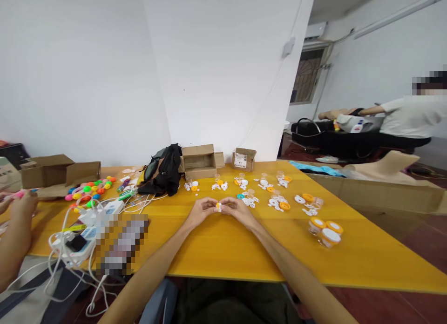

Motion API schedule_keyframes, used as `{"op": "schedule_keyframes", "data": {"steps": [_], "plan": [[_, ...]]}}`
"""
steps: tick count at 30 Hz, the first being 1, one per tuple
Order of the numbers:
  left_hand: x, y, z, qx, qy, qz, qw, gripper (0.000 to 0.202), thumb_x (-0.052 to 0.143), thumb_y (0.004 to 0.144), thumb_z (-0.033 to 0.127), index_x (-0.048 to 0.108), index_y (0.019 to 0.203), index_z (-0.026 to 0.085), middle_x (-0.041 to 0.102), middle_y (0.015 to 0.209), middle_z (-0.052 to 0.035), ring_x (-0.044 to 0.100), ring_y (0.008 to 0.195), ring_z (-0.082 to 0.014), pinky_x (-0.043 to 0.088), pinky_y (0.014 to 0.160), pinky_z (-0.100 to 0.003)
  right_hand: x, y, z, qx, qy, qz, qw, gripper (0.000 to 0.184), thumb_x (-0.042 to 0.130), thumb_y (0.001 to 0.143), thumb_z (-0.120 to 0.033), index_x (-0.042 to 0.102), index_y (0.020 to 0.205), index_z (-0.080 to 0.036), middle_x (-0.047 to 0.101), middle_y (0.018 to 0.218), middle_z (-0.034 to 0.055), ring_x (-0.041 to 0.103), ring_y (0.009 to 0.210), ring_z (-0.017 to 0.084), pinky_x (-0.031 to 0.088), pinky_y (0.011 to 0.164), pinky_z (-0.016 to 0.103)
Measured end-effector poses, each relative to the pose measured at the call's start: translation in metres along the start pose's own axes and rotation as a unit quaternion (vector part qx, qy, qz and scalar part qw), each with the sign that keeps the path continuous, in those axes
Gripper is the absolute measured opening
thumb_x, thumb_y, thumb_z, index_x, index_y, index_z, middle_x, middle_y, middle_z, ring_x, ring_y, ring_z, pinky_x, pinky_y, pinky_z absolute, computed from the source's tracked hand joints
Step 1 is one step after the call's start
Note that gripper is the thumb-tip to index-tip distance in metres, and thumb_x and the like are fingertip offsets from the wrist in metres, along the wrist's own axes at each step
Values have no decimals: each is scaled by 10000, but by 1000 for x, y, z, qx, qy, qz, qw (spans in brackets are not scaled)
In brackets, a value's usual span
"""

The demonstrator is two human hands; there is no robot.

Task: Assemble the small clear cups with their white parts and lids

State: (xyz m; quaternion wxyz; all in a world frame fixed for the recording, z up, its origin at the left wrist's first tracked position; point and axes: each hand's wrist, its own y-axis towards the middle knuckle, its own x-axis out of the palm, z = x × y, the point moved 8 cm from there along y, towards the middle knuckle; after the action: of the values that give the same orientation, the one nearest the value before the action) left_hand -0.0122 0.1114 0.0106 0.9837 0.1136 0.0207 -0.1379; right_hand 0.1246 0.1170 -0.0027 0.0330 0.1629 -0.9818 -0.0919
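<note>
In the head view, both my hands meet above the middle of the yellow table (226,249). My left hand (202,209) and my right hand (239,209) are closed, fingertips pinching one small white-and-orange plastic piece (218,206) between them. Its exact kind is too small to make out. Just beyond my right hand lie a teal ring (240,196) and a group of white plastic pieces (250,202). Farther right, three clear jars with orange-rimmed white lids (330,236) stand close together.
Several piles of white pieces and orange rings (279,203) line the table's far side. Behind them are an open cardboard box (199,163), a smaller box (243,159) and a black bag (164,170). Left lie a power strip (82,247), white cables and a co-worker's hands (24,204).
</note>
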Motion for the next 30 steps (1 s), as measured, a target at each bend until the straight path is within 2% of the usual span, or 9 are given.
{"op": "schedule_keyframes", "data": {"steps": [13,21,26,30], "plan": [[6,-3,9,52,46,-13,998,284,837,631,294,717,859,174,720,905,-58,669,829,-189,535,858,-338,0,-2,12,65,72,1,995,486,874,506,-559,688,762,-191,716,818,22,694,780,196,590,819,390],[6,-7,13,66,52,-10,996,347,808,661,224,688,985,187,722,986,-71,663,937,-210,512,919,-352,-1,-2,13,75,83,2,994,449,879,533,-524,675,766,-200,725,824,35,711,735,196,605,817,406],[7,-8,15,97,61,-16,993,364,773,689,175,667,1038,192,708,1030,-79,652,991,-215,498,945,-356,-1,-1,14,79,90,2,993,409,889,545,-474,678,770,-206,714,802,23,701,703,183,609,807,396],[7,-7,15,112,50,-18,992,450,769,689,174,634,1118,205,692,1051,-69,645,1016,-209,479,975,-363,-1,-1,13,75,92,8,993,414,883,551,-483,673,773,-204,705,798,18,687,705,175,599,803,391]]}}
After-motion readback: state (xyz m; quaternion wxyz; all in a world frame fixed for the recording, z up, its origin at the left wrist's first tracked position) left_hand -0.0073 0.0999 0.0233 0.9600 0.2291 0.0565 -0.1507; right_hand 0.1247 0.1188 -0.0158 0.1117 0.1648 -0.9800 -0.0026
